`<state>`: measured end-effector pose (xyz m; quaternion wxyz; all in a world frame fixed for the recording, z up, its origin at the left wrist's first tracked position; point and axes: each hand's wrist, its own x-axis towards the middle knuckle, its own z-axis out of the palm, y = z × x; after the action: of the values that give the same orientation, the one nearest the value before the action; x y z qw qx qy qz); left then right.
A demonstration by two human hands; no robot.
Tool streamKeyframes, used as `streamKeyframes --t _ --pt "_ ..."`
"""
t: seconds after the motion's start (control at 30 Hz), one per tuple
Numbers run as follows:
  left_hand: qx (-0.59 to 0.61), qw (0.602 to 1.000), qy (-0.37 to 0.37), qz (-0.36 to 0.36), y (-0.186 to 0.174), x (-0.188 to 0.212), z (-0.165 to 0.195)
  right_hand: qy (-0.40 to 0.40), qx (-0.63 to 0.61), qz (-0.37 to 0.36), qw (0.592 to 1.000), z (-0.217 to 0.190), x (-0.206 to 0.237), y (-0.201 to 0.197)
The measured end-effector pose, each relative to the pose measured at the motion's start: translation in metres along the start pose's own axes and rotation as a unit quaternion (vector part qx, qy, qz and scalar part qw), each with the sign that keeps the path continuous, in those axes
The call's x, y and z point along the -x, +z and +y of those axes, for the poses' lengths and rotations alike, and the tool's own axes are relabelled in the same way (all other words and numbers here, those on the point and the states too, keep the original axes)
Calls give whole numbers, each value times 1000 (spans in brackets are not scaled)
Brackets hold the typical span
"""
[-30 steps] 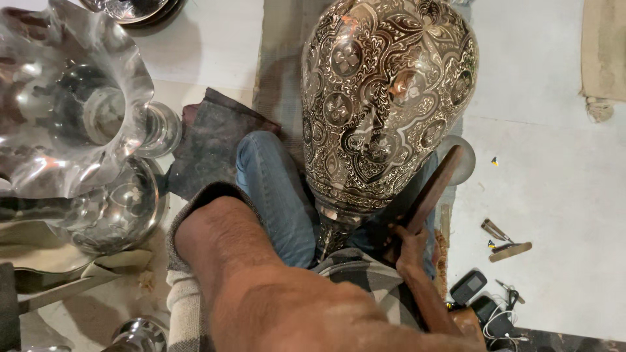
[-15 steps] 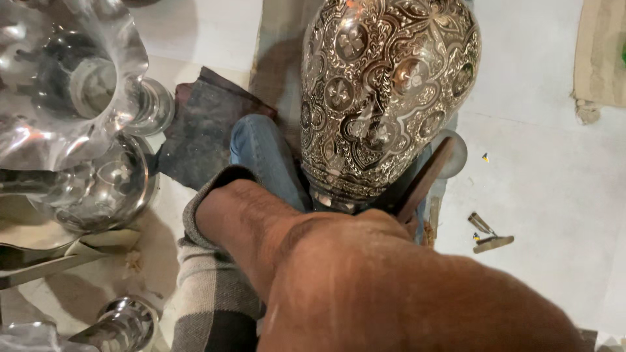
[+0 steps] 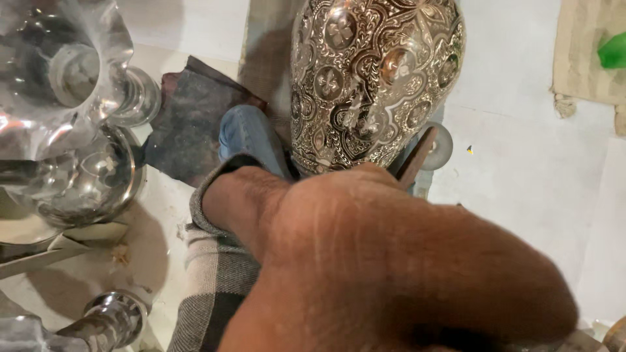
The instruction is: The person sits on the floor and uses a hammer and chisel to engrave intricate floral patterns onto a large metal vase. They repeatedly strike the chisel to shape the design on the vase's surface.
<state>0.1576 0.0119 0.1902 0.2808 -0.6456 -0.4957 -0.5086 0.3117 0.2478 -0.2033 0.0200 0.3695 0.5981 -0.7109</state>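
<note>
You are bracing the engraved metal vase point(image 3: 375, 78) between your knees, its body rising just beyond your forearm point(image 3: 404, 274). The forearm is hiding your fingers, so their spread cannot be told. Polished silver vessels point(image 3: 72, 163) are standing well leftward.

One engraved vase point(image 3: 375, 85), three shiny metal vessels point(image 3: 72, 150)

Lighting bright, warm, from above. Strong glare on the polished silver vessels point(image 3: 62, 124) at the frame's left edge; smaller highlights across the engraved metal vase point(image 3: 375, 81). The forearm point(image 3: 391, 261) fills the foreground, soft and out of focus. Shadows fall short on the pale floor point(image 3: 535, 163).
</note>
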Motion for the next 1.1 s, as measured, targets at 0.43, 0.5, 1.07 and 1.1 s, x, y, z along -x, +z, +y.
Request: streamKeyframes --t 0.43,0.5,1.07,1.1 --pt "61 764 -532 360 33 195 -56 3 -1 -63 998 -12 -40 34" --pt "86 674 -650 340 39 252 -68 11 -33 -139 990 -15 -37 28" --pt "95 805 -504 298 4 219 -151 -107 85 -82 987 -44 20 20" --pt "126 803 -504 292 2 218 -157 -115 92 -69 987 -41 23 22"
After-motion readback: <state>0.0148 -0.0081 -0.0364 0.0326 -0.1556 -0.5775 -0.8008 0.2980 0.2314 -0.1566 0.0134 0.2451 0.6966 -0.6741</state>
